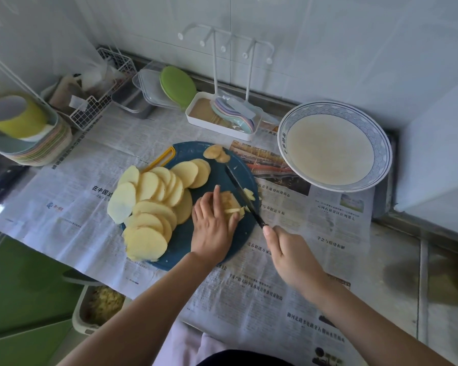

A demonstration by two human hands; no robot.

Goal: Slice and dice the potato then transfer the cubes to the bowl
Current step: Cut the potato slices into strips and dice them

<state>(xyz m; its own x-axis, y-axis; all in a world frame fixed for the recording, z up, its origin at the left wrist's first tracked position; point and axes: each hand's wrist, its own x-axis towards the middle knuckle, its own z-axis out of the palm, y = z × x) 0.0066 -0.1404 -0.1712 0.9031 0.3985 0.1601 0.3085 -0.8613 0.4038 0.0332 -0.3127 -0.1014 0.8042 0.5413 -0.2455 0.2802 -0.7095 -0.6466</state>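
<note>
While most yellow potato slices (148, 191) uncut on round blue board (185, 241): left hand (212, 228) grip clamped on small stack (229, 200), right hand (288, 254) grip clamped on black-handled knife (239, 184); blue-rimmed white bowl (333, 108), no cubes.

Newspaper (64, 220) on the counter, Chinese print all over.
- Left of the cutting board (185, 233): bold headline begins "在中国式"; the rest is covered.
- Right of the board: small headings, apparently "写春联送万福" and, lower, "送春联进万家". Reading uncertain.
- Further right: "学会与情绪和解".
- Near the bottom edge: headline opening "御河北路"; the remainder is blurred.
- Body columns too small to read.

Bowl (381, 143): a few dark characters on the left inner rim, not legible.
</note>
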